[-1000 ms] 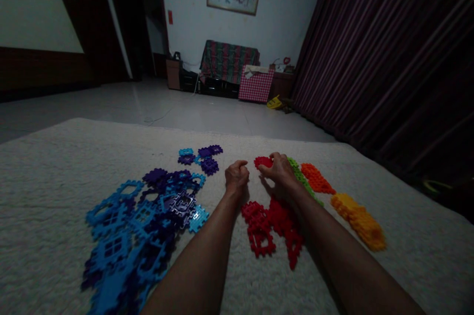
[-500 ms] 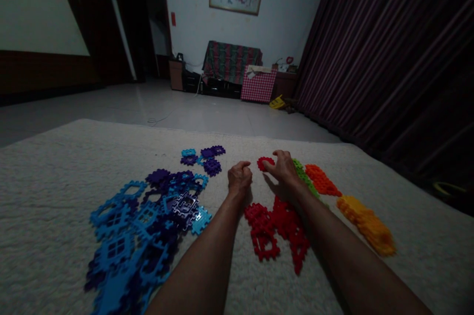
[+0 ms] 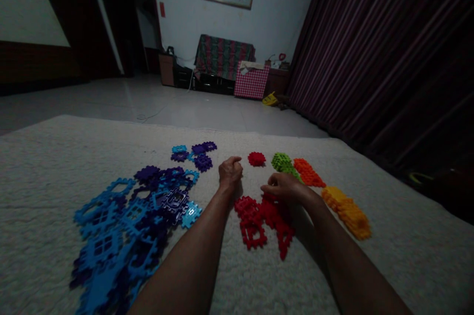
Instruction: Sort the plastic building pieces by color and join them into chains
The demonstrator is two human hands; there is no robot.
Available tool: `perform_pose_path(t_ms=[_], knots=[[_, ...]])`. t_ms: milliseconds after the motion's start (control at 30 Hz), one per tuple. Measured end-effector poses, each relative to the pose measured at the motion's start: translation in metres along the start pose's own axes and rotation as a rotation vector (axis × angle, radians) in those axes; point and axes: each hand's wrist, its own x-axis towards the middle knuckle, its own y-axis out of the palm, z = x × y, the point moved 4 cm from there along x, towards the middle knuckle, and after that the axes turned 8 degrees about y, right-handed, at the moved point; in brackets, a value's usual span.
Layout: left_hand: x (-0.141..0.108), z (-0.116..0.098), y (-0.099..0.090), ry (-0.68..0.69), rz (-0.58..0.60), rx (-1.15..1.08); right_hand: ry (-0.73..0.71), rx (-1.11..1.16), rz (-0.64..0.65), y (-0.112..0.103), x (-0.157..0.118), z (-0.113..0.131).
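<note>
My left hand (image 3: 231,173) rests on the pale mat with its fingers curled in; nothing shows in it. Over the far end of a pile of red interlocking plastic pieces (image 3: 254,237) is my right hand (image 3: 284,187). Its fingers are bent, with a gap between them, and it partly covers the pile's upper pieces. A small round red stack with a toothed edge (image 3: 256,159) lies beyond both hands. Green pieces (image 3: 282,162) form a row just past my right hand. To the left spreads a large heap of blue and purple pieces (image 3: 105,247).
Orange-red pieces (image 3: 308,172) and a yellow-orange row (image 3: 346,212) lie to the right. A small blue and purple group (image 3: 203,162) sits farther out. Behind the mat (image 3: 40,157) are tiled floor, a cloth-covered object (image 3: 224,57) and a dark curtain (image 3: 370,58).
My right hand has left the round red stack and come back toward me to the red pile. My left hand keeps its curled pose. The view has shifted slightly.
</note>
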Motion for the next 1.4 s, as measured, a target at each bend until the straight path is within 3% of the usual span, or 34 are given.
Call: perform_pose_path(t_ms=[100, 333, 533, 733, 1000, 1167, 1267, 1400], knots=[[-0.001, -0.003, -0.002, 0.005, -0.008, 0.004, 0.007, 0.010, 0.051, 0.003, -0.001, 0.002], [-0.001, 0.002, 0.000, 0.026, -0.015, -0.034, -0.001, 0.016, 0.025, 0.006, -0.003, 0.008], [-0.001, 0.001, 0.000, -0.024, -0.023, -0.076, -0.128, -0.012, -0.091, -0.003, -0.011, 0.024], [-0.003, -0.004, -0.001, -0.068, -0.049, -0.125, -0.274, 0.037, 0.131, -0.002, -0.041, 0.053], [-0.004, -0.004, -0.002, -0.078, -0.073, -0.138, -0.285, -0.045, 0.187, 0.009, -0.057, 0.073], [-0.003, 0.001, 0.000, -0.067, -0.065, -0.149, -0.322, -0.010, 0.216, -0.002, -0.055, 0.067], [-0.001, 0.003, 0.000, -0.062, -0.048, -0.131, -0.372, 0.051, 0.167, -0.013, -0.050, 0.057], [0.000, 0.002, -0.002, -0.052, -0.037, -0.113, -0.373, 0.114, -0.048, -0.014, -0.030, 0.043]])
